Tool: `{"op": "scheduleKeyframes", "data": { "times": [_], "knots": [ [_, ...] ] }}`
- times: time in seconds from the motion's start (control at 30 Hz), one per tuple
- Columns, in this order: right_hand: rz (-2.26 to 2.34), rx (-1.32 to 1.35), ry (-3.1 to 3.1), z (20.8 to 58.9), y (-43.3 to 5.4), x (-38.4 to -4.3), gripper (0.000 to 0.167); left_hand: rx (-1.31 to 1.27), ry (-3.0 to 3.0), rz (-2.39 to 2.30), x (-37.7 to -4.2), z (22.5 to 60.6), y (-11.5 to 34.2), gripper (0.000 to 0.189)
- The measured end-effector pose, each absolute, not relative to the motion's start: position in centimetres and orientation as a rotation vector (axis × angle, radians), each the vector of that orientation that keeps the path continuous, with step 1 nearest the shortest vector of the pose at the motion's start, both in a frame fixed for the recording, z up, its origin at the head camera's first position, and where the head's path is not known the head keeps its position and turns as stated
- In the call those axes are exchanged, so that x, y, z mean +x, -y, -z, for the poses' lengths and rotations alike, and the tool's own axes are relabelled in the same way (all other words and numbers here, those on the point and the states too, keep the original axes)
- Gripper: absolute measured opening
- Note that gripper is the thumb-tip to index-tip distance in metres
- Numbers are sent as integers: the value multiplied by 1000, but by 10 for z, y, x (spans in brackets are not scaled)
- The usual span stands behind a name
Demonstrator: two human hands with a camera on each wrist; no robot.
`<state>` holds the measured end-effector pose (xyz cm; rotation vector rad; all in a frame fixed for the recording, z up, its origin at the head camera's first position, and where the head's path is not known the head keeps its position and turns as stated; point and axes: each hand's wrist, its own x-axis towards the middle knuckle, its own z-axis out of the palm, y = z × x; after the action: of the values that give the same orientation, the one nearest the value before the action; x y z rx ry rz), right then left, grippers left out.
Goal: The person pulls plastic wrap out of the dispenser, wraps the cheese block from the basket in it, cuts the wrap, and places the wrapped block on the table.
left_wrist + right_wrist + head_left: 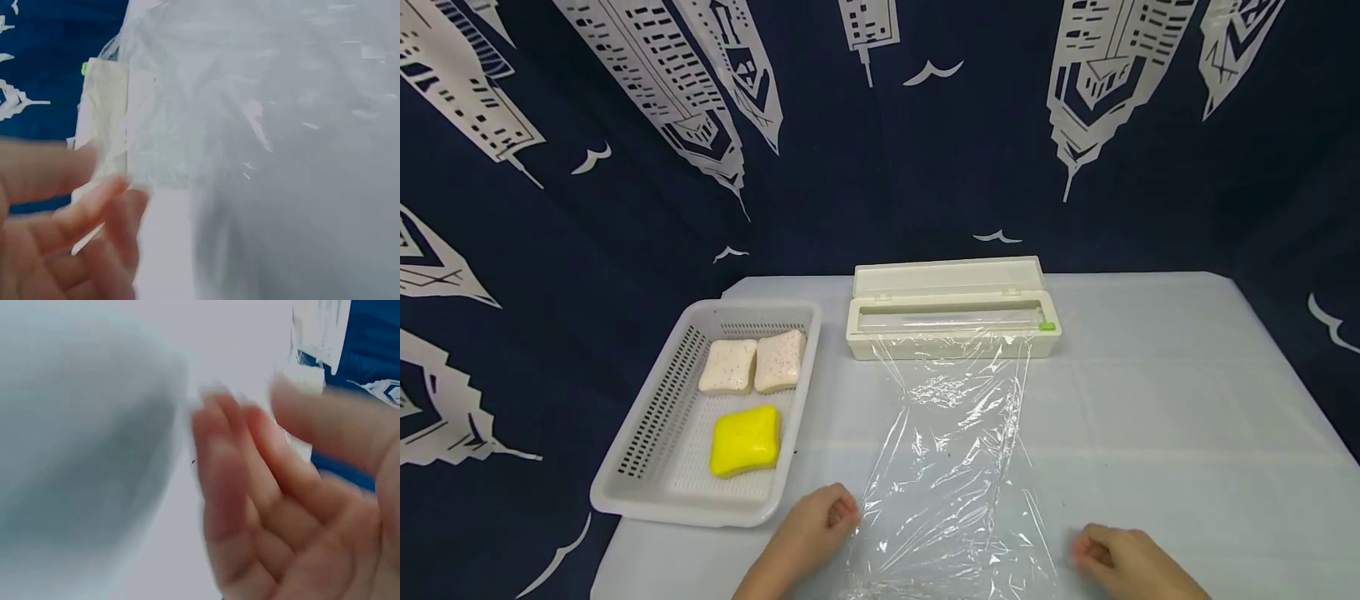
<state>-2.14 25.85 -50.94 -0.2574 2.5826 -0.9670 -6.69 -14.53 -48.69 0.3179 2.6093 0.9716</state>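
Note:
A sheet of clear plastic wrap (951, 467) runs from a cream wrap dispenser (947, 278) toward the table's near side. My left hand (818, 529) is at the sheet's left edge, its fingers loosely bent. In the left wrist view, the left hand (81, 219) shows a gap between thumb and fingers, with nothing held. Right of the sheet, my right hand (1131, 562) hovers apart from it, fingers relaxed. The right wrist view shows that hand (281, 506) blurred, with nothing between thumb and fingers. The dispenser's lid stands raised, with a green piece (1047, 326) at its right end.
On the left stands a white plastic basket (692, 510), holding two pale speckled soap bars (727, 367) and a yellow soap bar (746, 442). A white cloth (1172, 400) covers the table. Behind it hangs a dark blue curtain (880, 175) with white building prints.

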Motion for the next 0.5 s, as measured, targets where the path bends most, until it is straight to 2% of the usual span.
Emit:
{"op": "scheduleKeyframes", "data": {
  "times": [0.07,0.17,0.3,0.5],
  "knots": [
    [928,-111,-2713,499,-252,-38,13,259,-2681,-1010,-84,488,134,12],
    [1001,99,-2768,490,-240,-67,30,201,-2732,-1068,-110,491,116,22],
    [1087,184,-2729,488,-229,-96,45,158,-2757,-1133,-137,496,96,31],
    [1112,193,-2683,492,-218,-112,35,75,-2725,-1151,-154,502,86,29]
  ]
}}
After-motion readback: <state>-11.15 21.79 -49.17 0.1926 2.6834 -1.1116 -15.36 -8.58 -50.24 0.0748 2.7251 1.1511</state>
